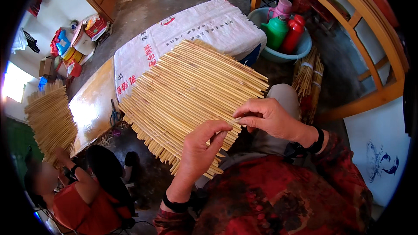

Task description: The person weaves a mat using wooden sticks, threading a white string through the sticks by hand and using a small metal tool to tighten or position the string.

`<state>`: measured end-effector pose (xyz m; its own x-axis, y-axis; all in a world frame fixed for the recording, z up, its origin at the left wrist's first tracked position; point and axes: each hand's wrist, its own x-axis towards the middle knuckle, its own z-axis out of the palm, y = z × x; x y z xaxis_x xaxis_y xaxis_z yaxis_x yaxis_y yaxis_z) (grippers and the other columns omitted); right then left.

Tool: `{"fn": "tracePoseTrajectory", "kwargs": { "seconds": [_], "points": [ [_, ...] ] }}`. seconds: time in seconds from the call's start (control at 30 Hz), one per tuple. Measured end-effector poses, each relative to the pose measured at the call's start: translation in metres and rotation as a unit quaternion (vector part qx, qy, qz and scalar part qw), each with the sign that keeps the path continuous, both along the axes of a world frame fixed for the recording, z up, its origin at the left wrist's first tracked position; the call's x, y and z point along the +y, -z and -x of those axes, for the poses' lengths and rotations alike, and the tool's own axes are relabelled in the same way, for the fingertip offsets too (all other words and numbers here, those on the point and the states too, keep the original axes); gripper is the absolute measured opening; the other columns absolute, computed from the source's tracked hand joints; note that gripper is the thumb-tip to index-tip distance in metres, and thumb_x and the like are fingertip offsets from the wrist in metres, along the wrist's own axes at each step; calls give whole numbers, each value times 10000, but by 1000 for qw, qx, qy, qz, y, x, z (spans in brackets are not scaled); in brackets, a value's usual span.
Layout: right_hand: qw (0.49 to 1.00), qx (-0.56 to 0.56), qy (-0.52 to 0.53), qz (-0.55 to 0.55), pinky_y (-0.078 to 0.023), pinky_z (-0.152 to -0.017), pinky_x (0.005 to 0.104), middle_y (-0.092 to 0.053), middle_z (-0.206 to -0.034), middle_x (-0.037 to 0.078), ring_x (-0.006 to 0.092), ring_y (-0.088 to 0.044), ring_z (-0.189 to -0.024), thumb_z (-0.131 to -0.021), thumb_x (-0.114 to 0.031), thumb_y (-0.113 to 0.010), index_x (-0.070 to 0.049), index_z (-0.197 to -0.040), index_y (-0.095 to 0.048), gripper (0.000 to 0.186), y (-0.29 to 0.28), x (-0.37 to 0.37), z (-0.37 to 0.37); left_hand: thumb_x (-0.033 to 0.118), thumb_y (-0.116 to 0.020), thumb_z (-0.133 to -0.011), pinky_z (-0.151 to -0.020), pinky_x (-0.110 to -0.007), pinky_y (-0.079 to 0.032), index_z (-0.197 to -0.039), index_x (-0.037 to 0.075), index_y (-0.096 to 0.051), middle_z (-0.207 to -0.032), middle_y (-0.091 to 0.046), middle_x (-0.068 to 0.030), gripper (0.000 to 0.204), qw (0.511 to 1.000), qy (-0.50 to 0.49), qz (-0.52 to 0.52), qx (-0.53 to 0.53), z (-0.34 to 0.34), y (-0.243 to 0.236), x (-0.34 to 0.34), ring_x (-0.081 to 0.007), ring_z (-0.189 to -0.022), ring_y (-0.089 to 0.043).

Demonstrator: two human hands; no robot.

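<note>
Beyond the left hand (198, 150) and right hand (273, 121), both pinching something I can't identify, the stalk mat (191, 89) overlaps a white sheet (180, 28), likely for support.

You are bending both hands over a stalk mat (191, 89), its far part overlying a white sheet (174, 28) on the table (93, 100). Your left hand (200, 146) and right hand (274, 119) are nearly meeting at its near right edge, thumbs and forefingers drawn close; anything between them is too small to tell. Scissors (115, 114) are lying at the table's edge, left of the mat. Rightward, a basin (281, 56) is holding green (275, 34), red (293, 35) and pink flasks (283, 8); tied bundles (308, 78) are resting near it. Leftward, a co-worker (93, 204) is touching another mat (50, 119).
</note>
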<state>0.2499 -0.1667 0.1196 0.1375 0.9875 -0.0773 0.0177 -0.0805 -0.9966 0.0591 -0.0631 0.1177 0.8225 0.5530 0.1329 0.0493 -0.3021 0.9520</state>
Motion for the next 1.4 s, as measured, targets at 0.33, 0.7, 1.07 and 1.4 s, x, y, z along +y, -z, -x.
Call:
{"fn": "tracePoseTrajectory", "kwargs": {
  "seconds": [0.33,0.7,1.07,1.4],
  "points": [
    [998,-39,-18,-48,-442,-533,223,-579,-768,35,81,-557,-610,-896,-95,-622,12,-952,-653,125,2,-6,-5,-32,-616,-865,-600,-162,-408,-996,-2,-640,-860,-614,-9,136,983,-37,176,23,-1,3,-7,-35,-700,-522],
    [999,21,33,-34,-436,-528,220,-569,-711,10,65,-535,-597,-900,-107,-622,3,-951,-652,125,18,1,-9,35,-644,-871,-518,-161,-334,-933,-14,-648,-699,-550,38,79,978,-104,179,22,-23,12,-9,-14,-589,-442],
    [995,-50,38,-75,-475,-639,241,-608,-871,41,96,-580,-727,-877,-84,-627,-20,-1136,-611,267,11,3,-19,26,-643,-867,-452,-169,-311,-933,-33,-630,-679,-538,12,90,963,-139,226,-33,-24,22,-4,-34,-519,-431],
    [957,-224,4,-185,-456,-634,255,-605,-837,34,110,-577,-741,-867,-76,-641,-29,-1099,-635,237,12,11,-18,27,-640,-866,-444,-169,-300,-930,-33,-630,-708,-540,5,89,961,-113,253,-30,-22,22,-2,-33,-510,-417]
  ]
}}
